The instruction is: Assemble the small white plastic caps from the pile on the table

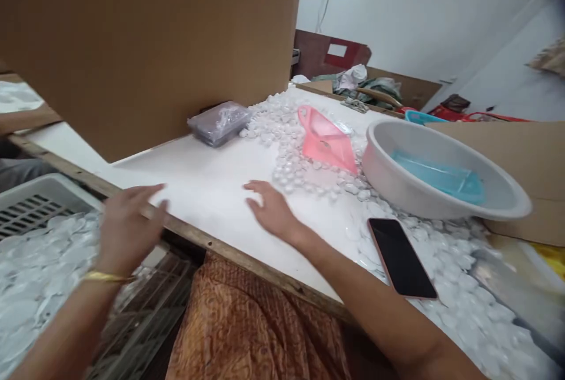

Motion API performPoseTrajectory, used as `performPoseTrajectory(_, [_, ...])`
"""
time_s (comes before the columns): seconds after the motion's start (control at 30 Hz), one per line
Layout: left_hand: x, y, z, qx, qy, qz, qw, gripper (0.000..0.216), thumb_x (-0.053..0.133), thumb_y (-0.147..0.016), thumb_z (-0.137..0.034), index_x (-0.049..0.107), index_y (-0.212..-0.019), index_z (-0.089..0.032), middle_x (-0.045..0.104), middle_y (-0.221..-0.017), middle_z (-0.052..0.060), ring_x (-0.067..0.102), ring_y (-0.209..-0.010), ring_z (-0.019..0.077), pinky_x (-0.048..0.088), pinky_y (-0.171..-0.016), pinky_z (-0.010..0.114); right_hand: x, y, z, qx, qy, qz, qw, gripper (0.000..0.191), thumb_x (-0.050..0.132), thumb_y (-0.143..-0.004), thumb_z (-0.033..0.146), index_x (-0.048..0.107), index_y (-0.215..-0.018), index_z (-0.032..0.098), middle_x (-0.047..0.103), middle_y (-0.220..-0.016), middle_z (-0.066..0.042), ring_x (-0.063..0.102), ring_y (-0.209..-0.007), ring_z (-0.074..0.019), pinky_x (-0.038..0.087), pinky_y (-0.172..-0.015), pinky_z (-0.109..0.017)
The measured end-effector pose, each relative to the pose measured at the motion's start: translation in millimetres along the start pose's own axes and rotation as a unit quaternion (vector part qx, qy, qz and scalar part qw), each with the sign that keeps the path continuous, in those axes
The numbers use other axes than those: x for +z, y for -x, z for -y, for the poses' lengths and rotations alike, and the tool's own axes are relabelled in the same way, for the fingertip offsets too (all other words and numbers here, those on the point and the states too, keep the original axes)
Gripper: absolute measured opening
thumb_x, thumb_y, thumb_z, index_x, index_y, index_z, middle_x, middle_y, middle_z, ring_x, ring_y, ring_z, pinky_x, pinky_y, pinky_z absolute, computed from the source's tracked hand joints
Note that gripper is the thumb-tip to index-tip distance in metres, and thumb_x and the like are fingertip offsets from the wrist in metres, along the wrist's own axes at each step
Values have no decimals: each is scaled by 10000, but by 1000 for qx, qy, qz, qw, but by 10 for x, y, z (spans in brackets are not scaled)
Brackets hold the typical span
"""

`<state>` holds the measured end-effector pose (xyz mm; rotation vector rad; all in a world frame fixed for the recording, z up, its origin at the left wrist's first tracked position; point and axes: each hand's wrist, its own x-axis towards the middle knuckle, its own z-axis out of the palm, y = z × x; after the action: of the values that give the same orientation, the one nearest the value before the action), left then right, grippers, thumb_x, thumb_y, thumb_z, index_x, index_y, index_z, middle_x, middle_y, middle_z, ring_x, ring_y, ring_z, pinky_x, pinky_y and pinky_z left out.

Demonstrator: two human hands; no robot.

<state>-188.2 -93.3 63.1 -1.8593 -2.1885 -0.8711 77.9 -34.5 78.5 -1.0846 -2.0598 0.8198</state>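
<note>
My left hand (130,221), a little blurred, hovers by the table's wooden front edge, fingers apart and nothing in them. Below it stands a crate (48,192) of flat, clear-white plastic pieces (48,274). Over the white tabletop (212,192) is my right hand (270,209), thumb and fingers spread, holding nothing. Small round whitish pieces (295,171) lie heaped just beyond it, and a pink scoop (329,145) rests on them. Farther back, against the cardboard, sits a stack of clear plastic bags or sheets (220,122).
A tall cardboard panel (154,45) blocks the back left. At right, a wide white basin (375,174) holds a blue scoop (441,177). A phone (401,256) lies among more pieces in front of the basin. Another cardboard box (525,162) stands beyond.
</note>
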Motion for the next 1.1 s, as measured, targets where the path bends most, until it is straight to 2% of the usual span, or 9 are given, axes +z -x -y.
performPoseTrajectory(0.1, [550, -233, -1052, 164, 14, 84, 983, 367, 431, -826, -401, 578, -1127, -252, 489, -1146, 79, 406, -1101, 216, 334, -981, 364, -635, 238, -564, 127, 132, -100, 978, 312, 474, -806, 85, 561, -1106, 93, 513, -1197, -96, 448, -1137, -192, 303, -1020, -315])
performPoseTrajectory(0.2, [1099, -449, -1752, 226, 12, 184, 957, 463, 404, -836, -463, 451, -1274, -322, 326, -1344, 86, 276, -1239, 276, 286, -998, 429, -1142, 683, -887, 185, 211, -139, 950, 333, 422, -814, 70, 549, -1122, 68, 528, -1172, -113, 470, -1111, -189, 332, -983, -297])
performPoseTrajectory(0.33, [1646, -650, -2244, 256, -11, 262, 930, 511, 303, -852, -542, 297, -1342, -399, 163, -1449, 43, 121, -1331, 289, 160, -1033, 509, -1434, 1213, -951, 228, 329, -94, 912, 306, 426, -842, 133, 560, -1116, 102, 557, -1134, -101, 490, -1069, -203, 345, -931, -318])
performPoseTrajectory(0.43, [1802, -606, -2403, 286, -49, 315, 904, 509, 251, -863, -547, 255, -1353, -410, 157, -1459, 29, 102, -1342, 280, 87, -1037, 538, -1396, 1323, -962, 201, 411, -22, 889, 257, 469, -853, 200, 574, -1082, 154, 579, -1090, -85, 480, -1050, -218, 287, -941, -387])
performPoseTrajectory(0.7, [1274, 27, -2195, 245, -45, 324, 913, 461, 222, -900, -458, 244, -1358, -409, 182, -1452, 39, 154, -1335, 267, 116, -1032, 548, -1141, 1136, -1119, 123, 513, 76, 846, 198, 431, -769, 44, 612, -756, 124, 600, -761, -87, 510, -854, -227, 167, -983, -425])
performPoseTrajectory(0.87, [870, -28, -1862, 126, 53, 220, 966, 404, 333, -880, -337, 477, -1252, -274, 448, -1271, 66, 370, -1189, 222, 298, -994, 436, -1068, 1117, -937, 130, 474, 33, 871, 208, 405, -833, 131, 609, -802, 110, 610, -788, -113, 539, -839, -237, 287, -900, -409])
performPoseTrajectory(0.97, [705, -16, -1781, 77, 149, 219, 961, 321, 419, -840, -337, 621, -1053, -207, 584, -1025, 53, 509, -934, 166, 403, -881, 344, -1017, 1047, -773, 224, 294, -10, 929, 241, 374, -872, 207, 599, -839, 126, 614, -769, -88, 584, -774, -214, 390, -711, -312])
performPoseTrajectory(1.03, [646, 52, -1846, 45, 247, 283, 926, 312, 473, -811, -363, 631, -1024, -199, 604, -952, 37, 530, -791, 126, 445, -756, 284, -929, 963, -671, 263, 65, -17, 963, 246, 366, -881, 233, 584, -825, 133, 607, -733, -53, 608, -712, -174, 408, -629, -250])
performPoseTrajectory(1.1, [633, 130, -1962, -5, 346, 354, 869, 347, 533, -769, -381, 620, -1035, -176, 614, -863, 30, 522, -681, 97, 449, -646, 242, -800, 864, -575, 266, -149, -21, 952, 220, 396, -873, 250, 570, -826, 125, 601, -738, -38, 617, -671, -147, 432, -610, -224])
